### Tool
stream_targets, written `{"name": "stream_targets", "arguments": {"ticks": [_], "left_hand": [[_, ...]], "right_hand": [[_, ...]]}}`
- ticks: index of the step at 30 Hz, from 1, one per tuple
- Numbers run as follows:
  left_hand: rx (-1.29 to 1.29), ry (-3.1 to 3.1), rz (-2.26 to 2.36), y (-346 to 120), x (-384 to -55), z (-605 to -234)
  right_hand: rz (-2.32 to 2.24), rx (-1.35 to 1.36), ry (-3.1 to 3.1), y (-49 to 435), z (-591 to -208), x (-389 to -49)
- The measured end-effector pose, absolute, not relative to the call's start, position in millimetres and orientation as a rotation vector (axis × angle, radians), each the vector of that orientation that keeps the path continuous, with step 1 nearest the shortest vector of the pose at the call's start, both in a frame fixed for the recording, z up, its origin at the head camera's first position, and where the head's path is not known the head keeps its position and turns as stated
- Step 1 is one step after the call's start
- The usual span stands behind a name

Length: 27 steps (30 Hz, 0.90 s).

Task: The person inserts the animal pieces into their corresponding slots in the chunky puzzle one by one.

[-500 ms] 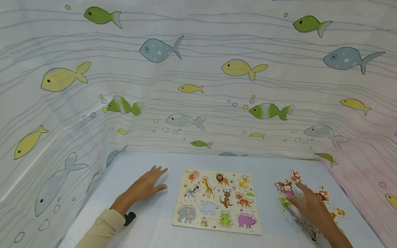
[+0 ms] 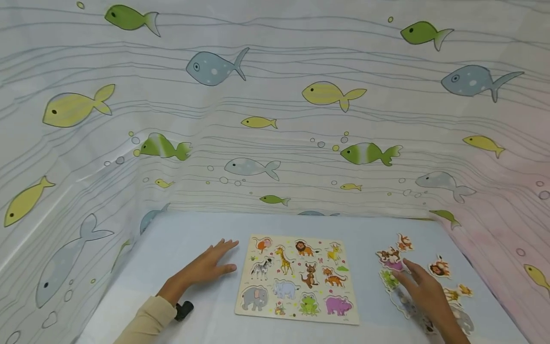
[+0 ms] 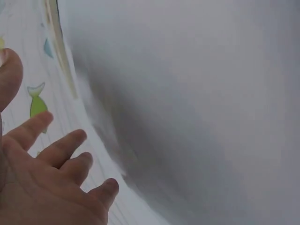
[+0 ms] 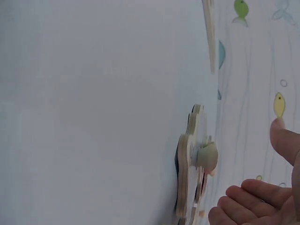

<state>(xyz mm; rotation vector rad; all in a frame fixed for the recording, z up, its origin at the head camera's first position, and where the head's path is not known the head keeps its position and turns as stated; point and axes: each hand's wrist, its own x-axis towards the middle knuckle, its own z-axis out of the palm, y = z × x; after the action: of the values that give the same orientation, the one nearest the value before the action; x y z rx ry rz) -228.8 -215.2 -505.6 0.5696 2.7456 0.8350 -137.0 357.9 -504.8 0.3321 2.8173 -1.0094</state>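
A flat wooden puzzle board (image 2: 318, 319) with colourful animal pictures lies in the middle of the table. Just left of it, my left hand (image 2: 206, 267) is held with fingers spread and nothing in it. My right hand (image 2: 423, 294) is over a loose pile of animal puzzle pieces at the right, hiding part of it. Its thumb and forefinger point at a purple piece (image 2: 393, 263) and a green frog piece (image 2: 388, 278). In the right wrist view, stacked pieces show a round knob (image 4: 208, 157), apart from my fingers (image 4: 248, 206).
Around the pile lie a lion piece (image 2: 440, 268), a giraffe piece (image 2: 454, 294), a grey elephant piece (image 2: 465, 319) and a small orange-brown piece (image 2: 405, 242). A black device (image 2: 184, 310) sits at my left wrist. A fish-patterned sheet (image 2: 275, 143) walls the table's back and sides.
My left hand has shifted slightly right, closer to the board. The right hand and forearm have moved a little, uncovering the elephant piece and more of the lion and giraffe pieces. The head view has shifted slightly.
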Motion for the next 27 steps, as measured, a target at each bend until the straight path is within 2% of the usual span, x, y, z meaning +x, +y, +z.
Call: {"name": "stream_targets", "arguments": {"ticks": [13,27], "left_hand": [[0.454,2.686,1.007,-205.3,-222.1,-515.8],[0.602,2.721,0.96,-195.5,-222.3,-526.6]], "right_hand": [[-1.021,0.465,2.878,347.1,-514.7,-133.8],[-0.943,0.44,2.952,347.4,-532.5,-133.3]]}}
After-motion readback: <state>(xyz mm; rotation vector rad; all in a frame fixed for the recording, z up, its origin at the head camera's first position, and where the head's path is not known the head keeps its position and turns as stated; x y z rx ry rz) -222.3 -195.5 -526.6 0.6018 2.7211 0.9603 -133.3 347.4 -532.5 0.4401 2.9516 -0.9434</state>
